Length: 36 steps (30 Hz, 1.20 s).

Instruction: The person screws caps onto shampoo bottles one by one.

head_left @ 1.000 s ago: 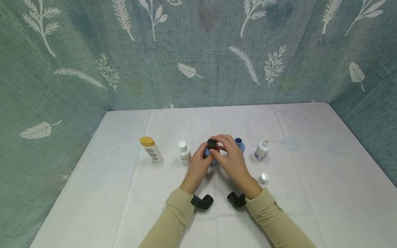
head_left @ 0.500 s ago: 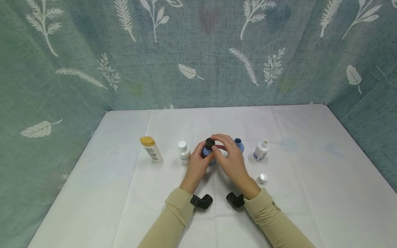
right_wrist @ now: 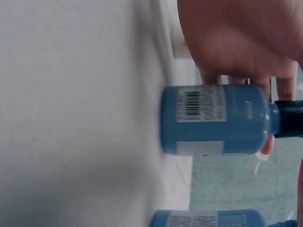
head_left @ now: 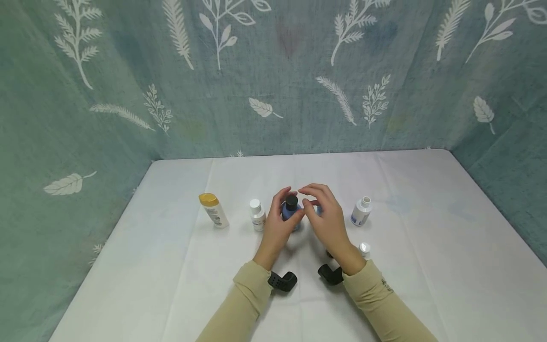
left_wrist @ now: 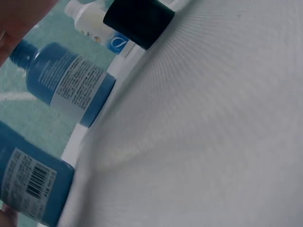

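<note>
A blue bottle [head_left: 290, 216] with a black cap [head_left: 292, 202] stands upright on the table. My left hand [head_left: 277, 228] curls round its side, thumb in front and fingers behind; how firmly they press cannot be told. Just right of the cap, my right hand [head_left: 329, 223] has loosely bent fingers and holds nothing, its fingertips apart from the cap. Mostly hidden behind that hand is a second blue bottle [head_left: 319, 209]; its uncapped neck shows in the left wrist view [left_wrist: 21, 54]. A loose black cap [left_wrist: 139, 21] sits on the table near the right wrist.
Left of the hands stand a white bottle with a white cap [head_left: 258, 216] and a cream bottle with a yellow cap [head_left: 214, 211]. To the right are an uncapped white bottle [head_left: 361, 212] and a loose white cap [head_left: 364, 248]. A leaf-patterned curtain [head_left: 265, 128] borders the table.
My right hand has let go of the black cap and drawn slightly right. My left fingers look more loosely set round the bottle. The head view has shifted a little.
</note>
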Tool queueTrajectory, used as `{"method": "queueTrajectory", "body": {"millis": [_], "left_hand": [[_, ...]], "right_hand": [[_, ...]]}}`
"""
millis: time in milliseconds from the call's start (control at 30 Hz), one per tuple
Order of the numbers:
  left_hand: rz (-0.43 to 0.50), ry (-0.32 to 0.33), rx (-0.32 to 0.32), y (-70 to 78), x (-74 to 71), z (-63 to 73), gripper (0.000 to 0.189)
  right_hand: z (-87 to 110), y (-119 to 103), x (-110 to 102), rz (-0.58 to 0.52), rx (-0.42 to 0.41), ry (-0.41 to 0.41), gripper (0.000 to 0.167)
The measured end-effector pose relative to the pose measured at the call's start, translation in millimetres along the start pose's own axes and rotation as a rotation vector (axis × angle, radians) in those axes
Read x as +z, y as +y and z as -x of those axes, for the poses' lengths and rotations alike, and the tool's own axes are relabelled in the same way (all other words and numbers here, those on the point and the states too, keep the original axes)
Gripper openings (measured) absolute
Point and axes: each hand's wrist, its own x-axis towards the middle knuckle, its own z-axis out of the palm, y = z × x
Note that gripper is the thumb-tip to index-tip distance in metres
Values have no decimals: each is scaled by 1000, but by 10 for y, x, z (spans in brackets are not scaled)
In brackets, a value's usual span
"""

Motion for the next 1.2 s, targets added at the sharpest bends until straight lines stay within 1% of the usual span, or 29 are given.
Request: {"method": "queueTrajectory", "body": {"millis": [100,167,300,367,433,533,600,667,733,800,900,1000,1133,1200], "left_hand": [[6,16,41,53,12,12,61],[1,29,56,115,13,20,59],[-18,68,89,264,-2,39,56],[-20,96,113,339,-6,51,54],[-21,127,153,409,2,61,51],[-27,162,252,514,25,67,44],[-32,168,321,593,35,63,38],[-15,152,363,674,34,56,34],[19,118,360,748,24,53,31],[63,73,317,800,20,59,31],[86,17,241,833,41,85,34],[80,-16,199,836,98,105,36],[95,-58,183,848,197,105,38],[109,-79,166,854,243,103,39]], "right_hand": [[2,56,-16,-23,29,-1,20],[5,133,-17,-44,62,-14,20],[5,258,-30,-99,140,-90,22],[-9,263,-60,-121,172,-134,22],[-33,209,-116,-135,198,-182,23],[-81,78,-222,-139,234,-262,23],[-120,-4,-290,-139,251,-320,23],[-158,-48,-341,-140,264,-370,23],[-191,-54,-378,-152,270,-408,23],[-210,-43,-413,-157,282,-434,23],[-214,-24,-472,-158,314,-462,24],[-206,-19,-541,-103,324,-457,26],[-208,-5,-641,-29,284,-408,28],[-205,13,-693,-28,274,-398,28]]}}
